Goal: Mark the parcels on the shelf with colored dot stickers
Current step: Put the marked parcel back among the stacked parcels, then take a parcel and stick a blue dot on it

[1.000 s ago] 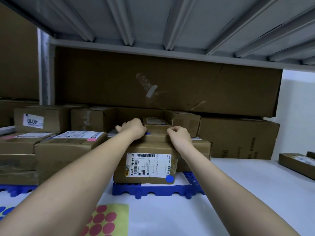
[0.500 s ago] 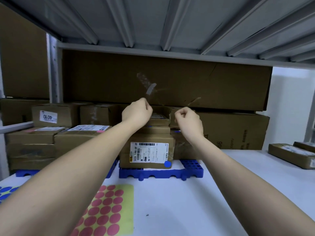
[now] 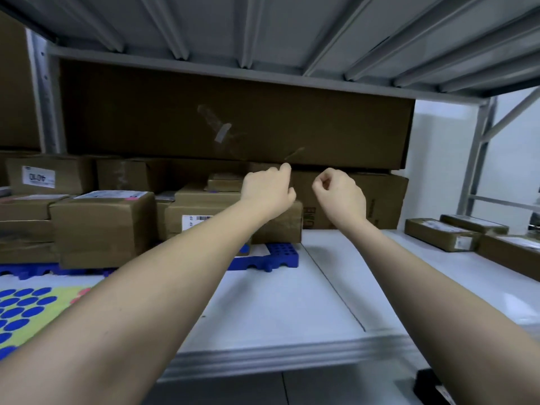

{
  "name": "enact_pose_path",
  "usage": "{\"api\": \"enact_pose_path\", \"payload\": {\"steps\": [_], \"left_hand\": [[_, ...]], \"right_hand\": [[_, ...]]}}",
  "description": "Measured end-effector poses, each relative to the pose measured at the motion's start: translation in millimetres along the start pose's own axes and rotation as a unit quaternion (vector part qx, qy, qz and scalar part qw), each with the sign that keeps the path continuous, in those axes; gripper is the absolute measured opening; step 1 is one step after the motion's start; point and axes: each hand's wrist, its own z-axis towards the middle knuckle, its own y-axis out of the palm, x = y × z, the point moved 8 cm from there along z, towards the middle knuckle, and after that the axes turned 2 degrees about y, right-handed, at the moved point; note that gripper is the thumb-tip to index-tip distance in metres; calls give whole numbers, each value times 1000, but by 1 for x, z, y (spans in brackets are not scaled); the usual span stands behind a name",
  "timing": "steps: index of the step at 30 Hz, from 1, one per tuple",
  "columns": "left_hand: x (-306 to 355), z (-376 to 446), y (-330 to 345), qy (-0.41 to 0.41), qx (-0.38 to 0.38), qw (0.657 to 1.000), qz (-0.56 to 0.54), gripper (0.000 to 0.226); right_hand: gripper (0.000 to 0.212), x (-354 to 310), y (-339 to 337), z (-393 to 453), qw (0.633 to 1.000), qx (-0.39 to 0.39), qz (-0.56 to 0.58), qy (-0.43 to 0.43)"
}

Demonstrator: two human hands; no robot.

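Note:
Both my hands hover in the air above the white shelf [image 3: 292,311], in front of the stacked cardboard parcels. My left hand [image 3: 267,191] has its fingers curled with one fingertip sticking up, and I see nothing in it. My right hand [image 3: 340,197] is curled too, thumb against fingers, with nothing visible in it. Behind my left forearm sits the labelled parcel [image 3: 198,211] with a small box [image 3: 223,181] on top. A blue dot [image 3: 246,248] shows at that parcel's lower corner. A sheet of blue dot stickers [image 3: 26,311] lies at the near left.
Parcels rest on blue plastic pallets [image 3: 271,258], with another taped parcel [image 3: 102,226] to the left. A long dark carton [image 3: 233,121] spans the back under the upper shelf. Flat parcels [image 3: 441,238] lie at the right. The shelf's metal front edge [image 3: 292,355] runs below my arms.
Both hands have lifted off the small top box and moved right and up. The view has swung right, so the parcel stack now lies left of my hands.

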Motion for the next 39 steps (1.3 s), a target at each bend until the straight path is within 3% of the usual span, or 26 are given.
{"api": "enact_pose_path", "payload": {"steps": [7, 16, 26, 29, 33, 39], "left_hand": [[75, 10, 40, 14, -32, 997, -63, 43], [153, 29, 105, 35, -96, 991, -86, 48], [218, 63, 179, 58, -142, 983, -100, 53], [234, 75, 199, 69, -151, 981, -101, 54], [251, 90, 225, 83, -157, 978, -107, 53], [263, 108, 252, 99, -151, 977, -115, 54]], "right_hand": [[14, 87, -25, -2, 998, -10, -35, 56], [28, 205, -30, 4, 986, -40, -123, 100], [63, 349, -26, 26, 938, -96, -257, 211], [62, 386, -26, 35, 921, -114, -293, 230], [58, 421, -22, 53, 901, -124, -366, 198], [69, 455, -20, 76, 885, -116, -425, 151]]}}
